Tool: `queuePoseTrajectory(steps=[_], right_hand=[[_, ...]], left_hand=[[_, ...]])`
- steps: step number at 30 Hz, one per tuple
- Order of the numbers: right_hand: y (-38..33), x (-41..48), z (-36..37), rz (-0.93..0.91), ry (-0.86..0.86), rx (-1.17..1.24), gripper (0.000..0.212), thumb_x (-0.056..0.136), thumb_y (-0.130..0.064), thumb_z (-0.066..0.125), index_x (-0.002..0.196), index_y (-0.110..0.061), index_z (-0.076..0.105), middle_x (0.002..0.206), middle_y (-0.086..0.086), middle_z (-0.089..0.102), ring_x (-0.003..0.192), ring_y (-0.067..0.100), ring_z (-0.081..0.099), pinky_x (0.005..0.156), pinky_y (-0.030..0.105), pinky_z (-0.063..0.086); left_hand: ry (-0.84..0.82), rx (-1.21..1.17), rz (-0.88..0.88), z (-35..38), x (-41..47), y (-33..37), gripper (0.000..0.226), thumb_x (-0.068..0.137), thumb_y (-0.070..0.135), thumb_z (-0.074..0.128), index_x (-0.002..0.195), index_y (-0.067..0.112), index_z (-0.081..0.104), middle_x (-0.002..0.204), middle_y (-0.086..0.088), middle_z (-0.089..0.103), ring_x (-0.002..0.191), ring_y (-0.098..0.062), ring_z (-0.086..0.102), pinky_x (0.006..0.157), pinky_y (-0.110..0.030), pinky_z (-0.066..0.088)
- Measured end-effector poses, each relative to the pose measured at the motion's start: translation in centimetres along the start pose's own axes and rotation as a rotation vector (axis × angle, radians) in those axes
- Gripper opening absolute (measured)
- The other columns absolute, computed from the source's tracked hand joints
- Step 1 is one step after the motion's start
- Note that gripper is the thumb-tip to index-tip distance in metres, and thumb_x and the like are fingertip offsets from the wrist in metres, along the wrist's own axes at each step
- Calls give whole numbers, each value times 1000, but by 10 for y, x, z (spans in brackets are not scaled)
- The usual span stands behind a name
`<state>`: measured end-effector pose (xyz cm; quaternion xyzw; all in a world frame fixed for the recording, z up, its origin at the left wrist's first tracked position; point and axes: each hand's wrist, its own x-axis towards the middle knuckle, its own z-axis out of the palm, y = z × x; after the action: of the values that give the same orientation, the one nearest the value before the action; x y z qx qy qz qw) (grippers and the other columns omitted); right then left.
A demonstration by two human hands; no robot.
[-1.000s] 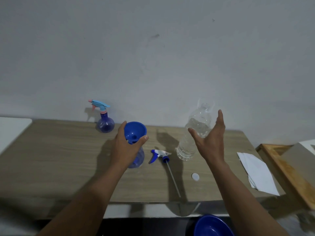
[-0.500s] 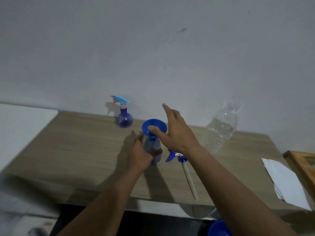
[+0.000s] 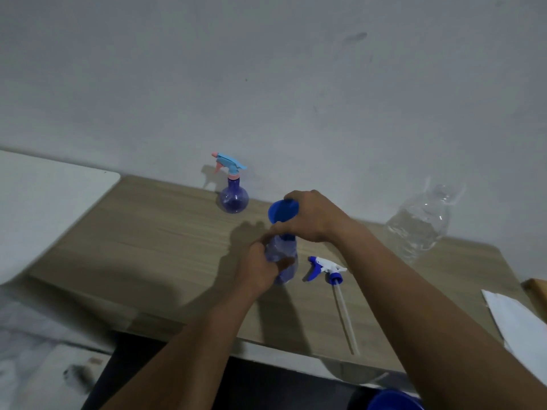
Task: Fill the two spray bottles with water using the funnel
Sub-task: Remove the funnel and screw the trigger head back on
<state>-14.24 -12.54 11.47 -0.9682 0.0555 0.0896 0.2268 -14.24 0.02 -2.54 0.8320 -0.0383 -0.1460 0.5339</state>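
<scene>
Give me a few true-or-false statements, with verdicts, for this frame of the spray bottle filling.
1. The right hand grips the blue funnel at the neck of the open spray bottle. True.
2. The left hand holds that bottle's body. True.
3. The white-and-blue trigger head is screwed onto the held bottle. False: the trigger head lies on the table, right of that bottle.
4. The second spray bottle by the wall lacks a top. False: its light-blue and pink sprayer is on.
5. Neither hand touches the clear water bottle. True.
</scene>
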Motion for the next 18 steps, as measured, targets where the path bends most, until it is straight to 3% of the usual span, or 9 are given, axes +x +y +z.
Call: queuePoseTrajectory(steps=[7, 13, 16, 18], right_hand=[[2, -4, -14, -18, -17, 2, 77, 74, -54, 80, 137, -24, 50, 123, -2, 56, 101, 17, 55, 76, 27, 45], [32, -16, -40, 44, 28, 312, 68, 74, -39, 81, 128, -29, 41, 110, -3, 58, 94, 18, 65, 80, 37, 59], [52, -17, -32, 77, 92, 446, 63, 77, -26, 78, 131, -32, 46, 107, -2, 58, 94, 19, 65, 84, 38, 58], [66, -11, -13, 115, 165, 556, 55, 76, -20, 78, 125, -27, 54, 106, -1, 57, 89, 17, 63, 80, 35, 56]], left_hand=[[35, 3, 24, 2, 2, -7, 64, 75, 38, 86, 132, 28, 58, 115, 8, 68, 97, -10, 60, 71, -17, 43], [27, -57, 81, 1, 2, -14, 44, 77, 30, 84, 116, 33, 64, 100, 14, 71, 88, -1, 66, 63, -8, 45], [35, -106, 115, 3, 2, -19, 47, 75, 24, 86, 118, 29, 67, 100, 15, 71, 90, 2, 67, 68, -5, 47], [35, -116, 126, 4, 5, -23, 54, 75, 28, 87, 124, 30, 65, 106, 13, 71, 96, 0, 67, 77, -12, 51]])
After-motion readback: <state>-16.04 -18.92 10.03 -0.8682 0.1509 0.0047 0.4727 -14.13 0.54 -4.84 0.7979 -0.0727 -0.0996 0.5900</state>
